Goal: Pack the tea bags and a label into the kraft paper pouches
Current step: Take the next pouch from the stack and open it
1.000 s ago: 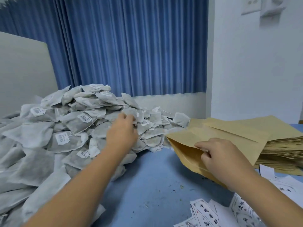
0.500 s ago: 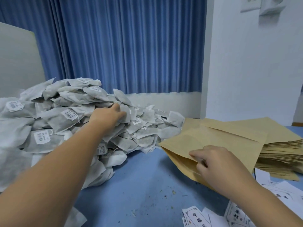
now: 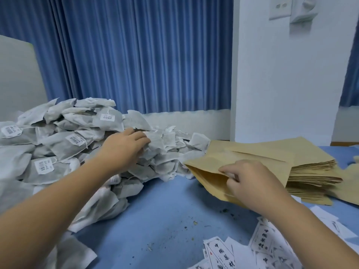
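A grey-white heap of tea bags (image 3: 64,144) fills the 9 o'clock side of the blue table (image 3: 165,220), its slope running down towards the centre; at 3 o'clock sits a thick stack of kraft paper pouches (image 3: 310,171), and one pouch (image 3: 209,171) is lifted off it, long axis lying roughly 9 to 3 o'clock with its mouth gaping towards the heap. Printed labels (image 3: 223,253) are scattered at 5 o'clock, just beside the right forearm. The left hand (image 3: 124,148) lies on the heap's right slope, fingers bent over small bags; whether it has closed round any cannot be told. The right hand (image 3: 250,181) pinches the pouch's upper lip, holding the mouth apart. From the left hand the opening lies at about 4 o'clock, near, across bare table, so the transfer looks short and unobstructed; the left hand is the nearer to the bags, the right to the labels
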Motion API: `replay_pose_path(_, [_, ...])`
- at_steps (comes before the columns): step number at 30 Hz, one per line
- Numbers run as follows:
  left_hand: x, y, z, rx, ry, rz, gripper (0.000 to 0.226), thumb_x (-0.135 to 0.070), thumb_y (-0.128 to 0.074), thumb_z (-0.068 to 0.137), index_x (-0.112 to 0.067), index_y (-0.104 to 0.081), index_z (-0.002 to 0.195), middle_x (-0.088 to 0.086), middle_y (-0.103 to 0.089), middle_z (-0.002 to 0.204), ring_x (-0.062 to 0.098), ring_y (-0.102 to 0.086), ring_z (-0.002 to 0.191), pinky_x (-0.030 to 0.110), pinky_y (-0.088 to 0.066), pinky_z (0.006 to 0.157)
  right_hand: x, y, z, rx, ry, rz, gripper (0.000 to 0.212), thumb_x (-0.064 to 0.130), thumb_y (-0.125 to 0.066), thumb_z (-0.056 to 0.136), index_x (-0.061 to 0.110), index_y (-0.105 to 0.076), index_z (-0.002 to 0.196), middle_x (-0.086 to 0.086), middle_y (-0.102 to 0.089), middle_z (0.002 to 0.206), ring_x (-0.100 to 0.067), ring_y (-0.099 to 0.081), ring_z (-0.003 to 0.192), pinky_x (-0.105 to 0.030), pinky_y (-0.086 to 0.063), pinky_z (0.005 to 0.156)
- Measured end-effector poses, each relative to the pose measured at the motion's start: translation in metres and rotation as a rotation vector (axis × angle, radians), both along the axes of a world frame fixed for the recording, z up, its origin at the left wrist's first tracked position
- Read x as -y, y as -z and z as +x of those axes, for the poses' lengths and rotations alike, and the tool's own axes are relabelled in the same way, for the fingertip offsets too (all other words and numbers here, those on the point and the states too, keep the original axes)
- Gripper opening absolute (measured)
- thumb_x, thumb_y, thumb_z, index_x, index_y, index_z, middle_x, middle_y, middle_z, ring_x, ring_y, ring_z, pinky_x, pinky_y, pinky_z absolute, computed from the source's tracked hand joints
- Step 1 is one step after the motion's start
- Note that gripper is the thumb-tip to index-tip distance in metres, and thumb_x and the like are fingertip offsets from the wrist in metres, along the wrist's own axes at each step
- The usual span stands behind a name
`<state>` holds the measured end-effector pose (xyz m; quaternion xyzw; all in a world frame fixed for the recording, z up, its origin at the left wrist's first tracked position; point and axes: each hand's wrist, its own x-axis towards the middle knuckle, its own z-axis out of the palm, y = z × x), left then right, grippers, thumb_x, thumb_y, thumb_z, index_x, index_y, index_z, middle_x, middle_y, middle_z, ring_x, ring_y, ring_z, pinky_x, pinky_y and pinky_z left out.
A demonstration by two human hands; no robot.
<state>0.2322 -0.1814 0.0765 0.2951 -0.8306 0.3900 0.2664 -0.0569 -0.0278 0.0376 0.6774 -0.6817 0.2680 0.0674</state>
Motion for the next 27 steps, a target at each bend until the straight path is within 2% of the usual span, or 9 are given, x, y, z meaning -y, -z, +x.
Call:
replay_pose_path(2, [-0.025,0.003,-0.006,0.058,0.122,0.001,0.021,-0.017,-0.059,0.083,-0.008,-0.074,0.094,0.002,-0.071,0.094,0.028,-0.063,0.074,0.033,-0.052,0.059,-0.002,-0.004,-0.004,0.030,-0.008,-0.008,0.034,0.011,-0.048,0.075,0.013,-0.066,0.104,-0.006,-0.066,0.087,-0.026,-0.061,0.088,-0.037,-0.054,0.075])
replay_pose_path(4, [-0.050,0.010,-0.014,0.129,0.163,0.079,0.033,-0.027,-0.047,0.084,-0.009,-0.074,0.091,0.001,-0.070,0.097,0.027,-0.063,0.076,0.034,-0.054,0.064,-0.004,-0.006,-0.010,0.071,-0.017,-0.011,0.037,0.012,-0.049,0.078,0.025,-0.071,0.105,0.008,-0.060,0.070,-0.014,-0.056,0.073,-0.027,-0.050,0.064])
replay_pose_path(6, [-0.073,0.023,-0.020,0.190,0.169,0.181,0.034,-0.033,-0.047,0.086,-0.010,-0.073,0.086,0.001,-0.069,0.100,0.025,-0.065,0.082,0.034,-0.054,0.070,-0.005,-0.009,-0.014,0.096,-0.016,-0.028,0.043,0.012,-0.051,0.080,0.037,-0.070,0.110,0.018,-0.045,0.061,-0.008,-0.047,0.067,-0.021,-0.038,0.056])
replay_pose_path(9, [-0.096,0.048,-0.034,0.170,0.181,0.369,0.037,-0.039,-0.045,0.089,-0.013,-0.070,0.082,0.001,-0.067,0.107,0.021,-0.065,0.092,0.032,-0.053,0.080,-0.005,-0.009,-0.016,0.107,-0.029,-0.013,0.043,0.013,-0.052,0.082,0.038,-0.070,0.111,0.022,-0.040,0.061,-0.010,-0.047,0.070,-0.021,-0.034,0.054])
replay_pose_path(14, [-0.104,0.088,-0.058,0.163,0.102,0.789,0.046,-0.056,-0.045,0.091,-0.022,-0.048,0.121,-0.008,-0.046,0.131,0.012,-0.048,0.116,0.024,-0.035,0.095,-0.007,-0.006,-0.013,0.096,-0.055,0.017,0.043,0.013,-0.051,0.082,0.038,-0.069,0.112,0.021,-0.041,0.066,-0.013,-0.049,0.073,-0.024,-0.039,0.059])
replay_pose_path(19, [-0.095,0.085,-0.052,0.442,-0.067,0.921,0.077,-0.069,-0.046,0.080,-0.045,-0.011,0.145,-0.007,-0.028,0.149,0.014,-0.028,0.136,0.037,-0.028,0.108,-0.006,-0.005,-0.017,0.114,-0.043,0.005,0.043,0.012,-0.050,0.081,0.037,-0.070,0.110,0.022,-0.042,0.063,-0.004,-0.043,0.062,-0.020,-0.033,0.052])
replay_pose_path(22, [-0.082,0.076,-0.047,0.548,-0.250,0.917,0.094,-0.082,-0.039,0.069,-0.050,0.003,0.146,-0.002,-0.036,0.144,0.021,-0.033,0.129,0.035,-0.031,0.102,-0.005,-0.004,-0.018,0.103,-0.039,0.022,0.042,0.014,-0.050,0.083,0.038,-0.069,0.112,0.020,-0.054,0.078,-0.005,-0.045,0.067,-0.022,-0.035,0.056])
replay_pose_path(24, [-0.076,0.073,-0.045,0.528,-0.287,0.911,0.096,-0.088,-0.034,0.065,-0.049,-0.003,0.147,-0.004,-0.047,0.125,0.019,-0.040,0.119,0.033,-0.034,0.093,-0.004,-0.003,-0.018,0.095,-0.033,0.042,0.042,0.016,-0.050,0.084,0.039,-0.067,0.114,0.010,-0.062,0.103,-0.011,-0.050,0.079,-0.024,-0.039,0.063])
replay_pose_path(27, [-0.076,0.075,-0.045,0.385,-0.248,0.761,0.088,-0.087,-0.023,0.065,-0.043,-0.033,0.140,-0.007,-0.055,0.114,0.015,-0.047,0.110,0.032,-0.038,0.094,-0.003,-0.003,-0.019,0.087,-0.026,0.054,0.041,0.017,-0.050,0.085,0.040,-0.067,0.115,0.006,-0.062,0.114,-0.016,-0.055,0.088,-0.026,-0.043,0.068])
